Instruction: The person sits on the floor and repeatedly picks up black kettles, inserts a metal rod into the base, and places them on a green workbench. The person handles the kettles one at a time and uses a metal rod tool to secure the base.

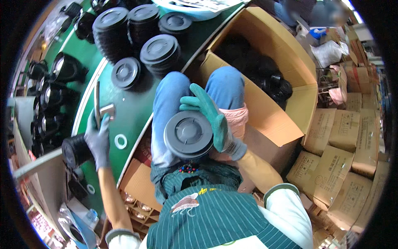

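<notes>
On my lap lies a round dark grey plastic lid (pixel 189 133) with a raised ring in its middle. My right hand (pixel 211 118), in a green-palmed glove, is at the lid's right edge with fingers stretched out, not wrapped round it. Over the green table at the left, my left hand (pixel 98 139) wears a grey glove. Its fingers are closed round a slim, stick-like tool (pixel 97 99); a small pale flat piece (pixel 108 111) shows beside the fingertips, and I cannot tell whether the two are joined. A white ring (pixel 120 141) lies to that hand's right.
Stacks of dark lids (pixel 159 50) stand on the green table (pixel 137 108). Black pots (pixel 66 68) line its left side. An open cardboard box (pixel 296 103) with black things inside stands right of my knees. Closed cartons (pixel 336 166) are piled at the right.
</notes>
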### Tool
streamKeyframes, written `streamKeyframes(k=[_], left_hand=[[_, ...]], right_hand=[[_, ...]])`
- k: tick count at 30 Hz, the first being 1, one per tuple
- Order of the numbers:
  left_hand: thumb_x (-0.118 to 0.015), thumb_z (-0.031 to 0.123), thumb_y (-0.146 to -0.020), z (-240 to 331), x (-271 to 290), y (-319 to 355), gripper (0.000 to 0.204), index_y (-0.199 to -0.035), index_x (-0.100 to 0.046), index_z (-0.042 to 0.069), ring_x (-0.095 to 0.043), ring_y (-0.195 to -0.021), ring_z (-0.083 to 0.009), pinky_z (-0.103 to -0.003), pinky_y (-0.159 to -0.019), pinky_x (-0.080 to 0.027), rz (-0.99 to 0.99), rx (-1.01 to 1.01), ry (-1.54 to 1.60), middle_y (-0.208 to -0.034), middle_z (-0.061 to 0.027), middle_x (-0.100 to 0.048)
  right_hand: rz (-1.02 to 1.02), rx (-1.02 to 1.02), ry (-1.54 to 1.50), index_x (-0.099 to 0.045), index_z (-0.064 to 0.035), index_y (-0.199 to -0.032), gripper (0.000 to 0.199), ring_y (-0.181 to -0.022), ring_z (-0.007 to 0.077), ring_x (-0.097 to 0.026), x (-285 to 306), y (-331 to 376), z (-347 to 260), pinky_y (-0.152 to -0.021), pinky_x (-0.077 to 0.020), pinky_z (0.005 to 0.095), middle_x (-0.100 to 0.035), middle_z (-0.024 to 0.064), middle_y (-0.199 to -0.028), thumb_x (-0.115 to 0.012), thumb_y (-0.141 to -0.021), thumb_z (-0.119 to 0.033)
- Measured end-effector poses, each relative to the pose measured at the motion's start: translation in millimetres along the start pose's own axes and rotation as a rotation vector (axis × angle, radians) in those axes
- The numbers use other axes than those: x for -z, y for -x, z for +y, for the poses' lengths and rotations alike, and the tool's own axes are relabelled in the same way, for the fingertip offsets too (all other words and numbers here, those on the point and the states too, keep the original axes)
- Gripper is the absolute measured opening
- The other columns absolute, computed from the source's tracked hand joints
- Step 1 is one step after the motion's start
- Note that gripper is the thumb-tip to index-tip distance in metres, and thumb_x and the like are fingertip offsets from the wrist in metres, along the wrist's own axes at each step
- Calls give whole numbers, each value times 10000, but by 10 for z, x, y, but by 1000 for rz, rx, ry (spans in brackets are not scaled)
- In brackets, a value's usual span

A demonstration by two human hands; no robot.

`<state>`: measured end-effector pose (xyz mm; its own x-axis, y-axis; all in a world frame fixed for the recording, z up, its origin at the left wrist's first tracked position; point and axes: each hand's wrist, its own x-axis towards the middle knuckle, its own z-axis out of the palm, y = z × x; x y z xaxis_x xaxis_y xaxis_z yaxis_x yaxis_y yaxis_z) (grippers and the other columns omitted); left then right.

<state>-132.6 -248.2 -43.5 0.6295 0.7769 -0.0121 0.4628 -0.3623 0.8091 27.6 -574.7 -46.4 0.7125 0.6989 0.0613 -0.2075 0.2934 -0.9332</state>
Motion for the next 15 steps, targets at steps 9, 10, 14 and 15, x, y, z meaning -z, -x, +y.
streamKeyframes(k=[9,10,14,15], left_hand=[[-850,225,-746,1805,-363,469,724,-1408,-594,79,-742,-934,-320,-418,-832,-590,-841,-603,-314,-1076,-162,-730],[-834,284,-786,1819,-365,550,702,-1430,-587,150,-731,-905,-357,-445,-796,-595,-836,-616,-433,-1059,-151,-717],[-843,266,-760,2061,-430,921,801,-1462,-518,56,-727,-927,-384,-439,-788,-596,-825,-536,-591,-1121,-204,-688],[-830,291,-795,2077,-478,1113,858,-1508,-438,18,-722,-890,-383,-445,-752,-595,-750,-535,-653,-1143,-221,-662]], right_hand=[[110,-195,-296,-89,-82,-1667,1102,-1288,429,-600,-99,-56,-287,-1124,-473,545,-528,317,-1455,-165,-922,-891],[135,-220,-377,-223,-62,-1629,974,-1254,393,-634,-62,-110,-291,-1118,-492,497,-561,295,-1434,-227,-986,-794],[79,-120,-300,-471,-27,-1514,571,-1134,290,-709,321,-342,-92,-1016,-573,392,-619,207,-1394,-444,-1091,-408],[-40,-52,-306,-488,-11,-1495,535,-1081,275,-721,373,-381,-26,-992,-583,382,-639,184,-1357,-465,-1088,-358]])
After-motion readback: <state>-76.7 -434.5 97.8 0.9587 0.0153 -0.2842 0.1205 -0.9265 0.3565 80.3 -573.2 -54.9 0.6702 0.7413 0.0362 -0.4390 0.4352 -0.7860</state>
